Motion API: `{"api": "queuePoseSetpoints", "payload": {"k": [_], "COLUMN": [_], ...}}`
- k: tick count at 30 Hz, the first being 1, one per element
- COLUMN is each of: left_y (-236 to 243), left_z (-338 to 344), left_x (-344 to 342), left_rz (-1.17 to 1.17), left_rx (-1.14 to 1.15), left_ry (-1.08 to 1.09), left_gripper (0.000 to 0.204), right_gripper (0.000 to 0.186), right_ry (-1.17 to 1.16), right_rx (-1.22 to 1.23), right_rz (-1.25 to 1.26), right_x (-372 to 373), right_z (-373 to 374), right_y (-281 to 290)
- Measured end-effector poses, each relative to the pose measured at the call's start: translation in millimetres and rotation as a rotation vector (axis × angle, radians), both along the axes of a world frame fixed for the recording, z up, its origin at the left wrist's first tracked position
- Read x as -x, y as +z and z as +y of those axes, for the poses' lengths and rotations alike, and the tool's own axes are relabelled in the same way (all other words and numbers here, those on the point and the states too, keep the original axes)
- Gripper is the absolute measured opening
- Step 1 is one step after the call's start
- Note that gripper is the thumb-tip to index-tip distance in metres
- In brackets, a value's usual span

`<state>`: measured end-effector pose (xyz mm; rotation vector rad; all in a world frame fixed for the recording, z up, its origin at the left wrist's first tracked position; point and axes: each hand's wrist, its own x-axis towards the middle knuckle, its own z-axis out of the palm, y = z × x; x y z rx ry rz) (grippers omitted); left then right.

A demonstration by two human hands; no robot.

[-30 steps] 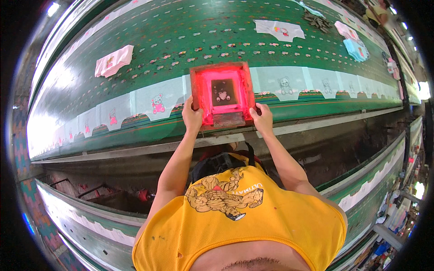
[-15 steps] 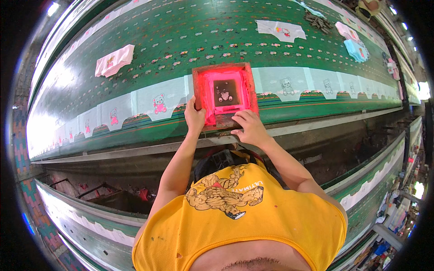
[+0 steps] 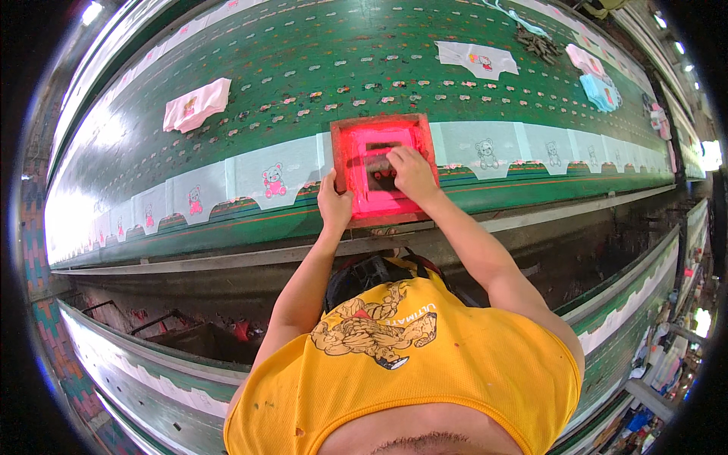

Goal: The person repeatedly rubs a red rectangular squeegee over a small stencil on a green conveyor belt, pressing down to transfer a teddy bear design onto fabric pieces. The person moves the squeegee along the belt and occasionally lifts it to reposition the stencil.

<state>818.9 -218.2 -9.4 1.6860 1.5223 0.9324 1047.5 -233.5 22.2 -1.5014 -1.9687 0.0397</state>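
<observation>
A wooden-framed printing screen (image 3: 338,144), smeared with bright pink ink, lies over the row of pale cloth pieces in front of me. My left hand (image 3: 334,206) grips its left side near the front corner. Inside the frame, my right hand (image 3: 413,176) is closed on a squeegee (image 3: 370,161), a narrow bar lying across the dark mesh window; the fingers cover its right part. Left of the screen, a cloth piece (image 3: 258,186) bears a teddy print with pink filling. On the right, another cloth piece (image 3: 500,144) carries only a dark bear outline.
The long green table (image 3: 303,91) has a pale rail (image 3: 531,218) along its near edge. Farther back lie a pink garment piece (image 3: 197,105), a white printed one (image 3: 478,61), a blue one (image 3: 599,92) and a dark heap (image 3: 538,44). Another table (image 3: 189,387) stands behind me.
My right hand has moved from the screen's near edge up into the frame, and the squeegee now lies across the mesh window. My left hand remains at the left side.
</observation>
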Motion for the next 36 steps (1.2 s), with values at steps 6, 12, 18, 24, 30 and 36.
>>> {"api": "queuePoseSetpoints", "payload": {"k": [6,12,18,24,30,36], "left_y": [-2.8,-1.2,0.1,9.5,9.3,5.3], "left_z": [-0.8,-0.1,-2.3,-1.0,-0.9,-1.3], "left_x": [2.8,-1.3,2.2,1.8,-1.1,2.3], "left_rz": [0.002,-0.029,-0.046,-0.026,-0.038,-0.069], "left_rx": [-0.018,-0.005,0.047,0.055,0.059,0.064], "left_ry": [0.003,-0.010,0.004,-0.015,-0.005,0.022], "left_gripper": [0.062,0.063,0.064,0.064,0.063,0.062], "right_gripper": [0.017,0.022,0.032,0.030,0.041,0.055], "right_ry": [0.015,-0.029,-0.001,-0.030,-0.019,-0.342], "right_rx": [0.126,0.188,0.103,0.126,0.283,0.171], "right_rz": [0.070,0.024,-0.007,0.030,0.046,0.255], "right_x": [-17.6,-18.0,22.1,22.0,26.4,4.1], "right_z": [51.0,43.9,-63.3,-64.7,-100.4,-111.5], "right_y": [14.3,8.3,10.6,24.0,23.3,40.1]}}
